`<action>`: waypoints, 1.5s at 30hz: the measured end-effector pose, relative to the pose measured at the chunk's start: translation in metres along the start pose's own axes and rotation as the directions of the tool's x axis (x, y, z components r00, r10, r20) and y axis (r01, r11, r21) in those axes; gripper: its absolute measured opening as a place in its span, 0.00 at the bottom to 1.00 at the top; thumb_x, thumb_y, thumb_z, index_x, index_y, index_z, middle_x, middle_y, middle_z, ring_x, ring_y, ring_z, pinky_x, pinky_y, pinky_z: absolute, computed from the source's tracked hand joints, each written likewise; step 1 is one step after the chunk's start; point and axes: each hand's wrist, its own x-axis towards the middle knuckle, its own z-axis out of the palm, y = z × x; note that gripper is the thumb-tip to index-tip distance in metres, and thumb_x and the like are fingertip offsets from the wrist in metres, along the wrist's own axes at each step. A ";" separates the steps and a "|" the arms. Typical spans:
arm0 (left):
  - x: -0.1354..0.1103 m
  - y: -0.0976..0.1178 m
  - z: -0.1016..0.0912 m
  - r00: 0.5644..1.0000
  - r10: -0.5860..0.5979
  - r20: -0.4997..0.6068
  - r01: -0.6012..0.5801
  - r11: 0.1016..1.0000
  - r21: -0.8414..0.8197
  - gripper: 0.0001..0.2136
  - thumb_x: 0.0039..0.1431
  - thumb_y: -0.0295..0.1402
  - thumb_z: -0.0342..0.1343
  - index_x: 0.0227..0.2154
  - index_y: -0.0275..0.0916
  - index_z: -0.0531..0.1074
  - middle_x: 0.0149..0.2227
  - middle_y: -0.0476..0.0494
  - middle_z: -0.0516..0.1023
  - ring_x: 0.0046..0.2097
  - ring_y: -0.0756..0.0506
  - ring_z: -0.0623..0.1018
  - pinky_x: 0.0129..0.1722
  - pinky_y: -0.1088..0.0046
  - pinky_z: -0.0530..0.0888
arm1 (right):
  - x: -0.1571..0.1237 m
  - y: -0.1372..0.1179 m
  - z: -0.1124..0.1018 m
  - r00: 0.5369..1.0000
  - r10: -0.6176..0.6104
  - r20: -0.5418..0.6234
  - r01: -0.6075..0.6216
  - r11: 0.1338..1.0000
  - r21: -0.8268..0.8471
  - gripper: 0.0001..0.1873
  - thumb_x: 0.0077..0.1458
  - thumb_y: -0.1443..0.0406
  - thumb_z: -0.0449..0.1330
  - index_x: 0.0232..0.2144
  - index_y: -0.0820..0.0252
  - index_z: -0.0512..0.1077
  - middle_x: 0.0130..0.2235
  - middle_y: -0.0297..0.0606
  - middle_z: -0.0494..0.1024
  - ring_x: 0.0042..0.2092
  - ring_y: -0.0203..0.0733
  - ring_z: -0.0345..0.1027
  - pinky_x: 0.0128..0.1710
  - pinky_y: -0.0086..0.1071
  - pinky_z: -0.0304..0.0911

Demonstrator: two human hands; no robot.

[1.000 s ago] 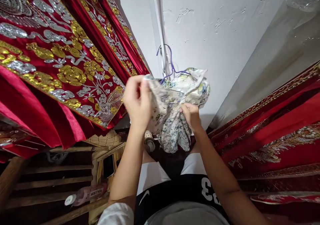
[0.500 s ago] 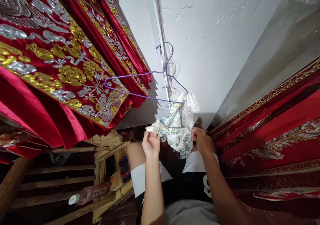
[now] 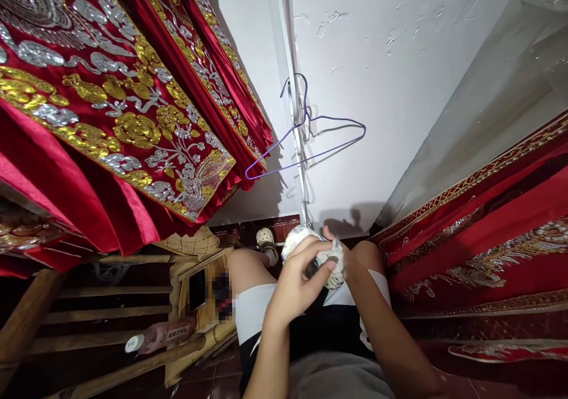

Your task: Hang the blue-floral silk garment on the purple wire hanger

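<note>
A white cloth with a blue and yellow floral print (image 3: 298, 237) is bunched up small between my two hands, above my lap. My left hand (image 3: 295, 283) is closed on it, thumb and fingers curled round a fold. On the other side, my right hand (image 3: 349, 261) grips the bunch too, mostly covered by the cloth, with a fingertip showing at the top. Beyond them a bare purple hanger (image 3: 331, 150) hangs by its hook from a white strip on the wall, touching neither hand.
Red sequined draperies hang at the left (image 3: 137, 129) and right (image 3: 488, 239). A bamboo seat (image 3: 106, 295) stands at my left, bearing a pink bottle (image 3: 166, 334) and a dark phone-like object (image 3: 197, 289). A pale clog (image 3: 265, 237) shows on the tiled floor before the wall.
The floral cloth has come off the hanger and is gathered into a bunch nearer my lap. Both hands have closed in together around it. The hanger has swung round and hangs bare.
</note>
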 end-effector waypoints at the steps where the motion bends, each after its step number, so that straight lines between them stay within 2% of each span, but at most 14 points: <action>1: -0.002 -0.002 -0.010 0.998 0.001 -0.059 0.001 0.999 0.034 0.12 0.68 0.34 0.58 0.53 0.47 0.74 0.48 0.41 0.76 0.50 0.42 0.76 0.50 0.64 0.73 | 0.003 -0.002 0.003 0.996 0.037 0.082 -0.044 0.995 0.090 0.39 0.55 0.29 0.48 0.29 0.56 0.74 0.26 0.42 0.75 0.34 0.50 0.73 0.29 0.37 0.68; 5: -0.014 -0.024 -0.043 0.896 0.033 -0.442 0.053 0.982 0.182 0.26 0.65 0.38 0.62 0.63 0.47 0.62 0.63 0.36 0.66 0.64 0.38 0.68 0.62 0.59 0.68 | 0.019 -0.019 0.008 0.804 0.097 0.587 -0.315 0.907 0.281 0.40 0.34 0.32 0.69 0.32 0.60 0.74 0.30 0.38 0.76 0.35 0.44 0.72 0.36 0.34 0.70; 7: -0.025 -0.038 -0.053 0.935 -0.056 -0.351 0.103 0.988 0.116 0.22 0.68 0.44 0.56 0.61 0.44 0.64 0.61 0.35 0.69 0.63 0.36 0.69 0.62 0.58 0.68 | 0.024 -0.033 0.003 0.744 0.126 0.656 -0.303 0.939 0.163 0.33 0.28 0.49 0.80 0.32 0.61 0.74 0.30 0.34 0.75 0.33 0.39 0.69 0.34 0.31 0.67; 9: -0.039 -0.050 -0.057 0.982 -0.181 -0.061 0.181 0.983 -0.010 0.20 0.71 0.49 0.47 0.56 0.42 0.69 0.55 0.36 0.75 0.57 0.36 0.74 0.58 0.58 0.72 | 0.028 -0.047 -0.006 0.821 0.135 0.555 -0.202 0.977 0.062 0.20 0.35 0.61 0.77 0.27 0.62 0.71 0.27 0.31 0.72 0.29 0.34 0.63 0.28 0.27 0.61; 11: -0.053 -0.061 -0.057 0.952 -0.262 0.161 0.267 0.964 -0.014 0.21 0.71 0.50 0.47 0.52 0.41 0.73 0.50 0.38 0.79 0.53 0.36 0.76 0.56 0.59 0.73 | 0.031 -0.060 -0.018 0.925 0.055 0.376 -0.061 0.998 0.003 0.14 0.41 0.65 0.68 0.19 0.60 0.65 0.21 0.27 0.64 0.24 0.31 0.55 0.23 0.26 0.52; 14: -0.067 -0.073 -0.057 0.901 -0.350 0.256 0.307 0.932 0.194 0.18 0.66 0.49 0.55 0.44 0.40 0.77 0.44 0.41 0.81 0.46 0.37 0.78 0.52 0.62 0.73 | 0.039 -0.078 -0.040 0.972 -0.117 0.204 0.125 0.992 -0.031 0.17 0.42 0.65 0.62 0.13 0.57 0.56 0.17 0.26 0.54 0.22 0.29 0.47 0.22 0.28 0.46; 17: -0.070 -0.079 -0.068 0.862 -0.401 0.309 0.272 0.882 0.385 0.18 0.65 0.50 0.55 0.33 0.39 0.77 0.34 0.43 0.81 0.37 0.40 0.78 0.46 0.64 0.74 | 0.056 -0.095 -0.063 0.957 -0.291 0.012 0.290 0.949 -0.123 0.08 0.42 0.66 0.62 0.16 0.59 0.67 0.20 0.31 0.66 0.24 0.35 0.59 0.25 0.30 0.55; 19: -0.067 -0.077 -0.083 0.862 -0.404 0.306 0.231 0.850 0.473 0.19 0.65 0.50 0.55 0.31 0.39 0.78 0.34 0.42 0.82 0.38 0.39 0.79 0.48 0.63 0.74 | 0.076 -0.102 -0.077 0.893 -0.425 -0.149 0.388 0.894 -0.222 0.02 0.42 0.68 0.63 0.24 0.60 0.75 0.29 0.38 0.77 0.33 0.43 0.70 0.32 0.33 0.63; 21: -0.061 -0.071 -0.102 0.880 -0.388 0.274 0.188 0.814 0.549 0.18 0.64 0.50 0.57 0.34 0.39 0.80 0.41 0.39 0.84 0.46 0.36 0.80 0.55 0.59 0.73 | 0.102 -0.102 -0.089 0.841 -0.480 -0.251 0.415 0.868 -0.272 0.15 0.42 0.68 0.66 0.37 0.59 0.79 0.38 0.41 0.81 0.42 0.47 0.74 0.41 0.36 0.68; 24: -0.048 -0.059 -0.129 0.914 -0.355 0.194 0.151 0.744 0.651 0.21 0.65 0.50 0.57 0.49 0.40 0.80 0.59 0.35 0.79 0.62 0.33 0.75 0.68 0.47 0.60 | 0.143 -0.087 -0.098 0.892 -0.383 -0.239 0.315 0.907 -0.279 0.23 0.48 0.65 0.66 0.49 0.59 0.77 0.44 0.42 0.82 0.47 0.46 0.74 0.49 0.38 0.68; 28: -0.030 -0.053 -0.154 0.926 -0.350 0.142 0.143 0.673 0.726 0.26 0.71 0.47 0.48 0.65 0.40 0.69 0.67 0.35 0.70 0.69 0.38 0.68 0.73 0.46 0.49 | 0.171 -0.059 -0.097 0.961 -0.204 -0.186 0.136 0.936 -0.324 0.08 0.54 0.63 0.61 0.36 0.60 0.79 0.38 0.41 0.83 0.40 0.44 0.72 0.46 0.37 0.68; 34: -0.014 -0.055 -0.172 0.940 -0.330 0.082 0.147 0.611 0.778 0.28 0.71 0.47 0.46 0.66 0.34 0.68 0.68 0.31 0.68 0.69 0.34 0.67 0.69 0.47 0.62 | 0.134 -0.050 -0.113 0.971 -0.124 -0.205 0.058 0.951 -0.302 0.10 0.50 0.64 0.60 0.21 0.63 0.74 0.24 0.38 0.77 0.28 0.37 0.65 0.28 0.29 0.58; 40: 0.021 -0.024 -0.172 0.996 -0.082 0.039 0.038 0.768 0.640 0.26 0.70 0.46 0.49 0.65 0.38 0.68 0.68 0.35 0.68 0.70 0.36 0.65 0.72 0.52 0.59 | 0.092 -0.078 -0.132 0.976 -0.112 -0.185 0.051 0.950 -0.307 0.11 0.45 0.63 0.63 0.17 0.63 0.72 0.23 0.37 0.75 0.26 0.35 0.62 0.27 0.29 0.56; 45: 0.077 -0.001 -0.170 0.987 0.102 -0.121 -0.039 0.898 0.439 0.19 0.65 0.47 0.55 0.40 0.37 0.82 0.48 0.35 0.83 0.52 0.37 0.80 0.57 0.60 0.75 | 0.084 -0.086 -0.126 0.979 -0.088 -0.183 0.034 0.960 -0.277 0.09 0.43 0.64 0.61 0.17 0.62 0.70 0.22 0.36 0.73 0.26 0.35 0.61 0.26 0.29 0.54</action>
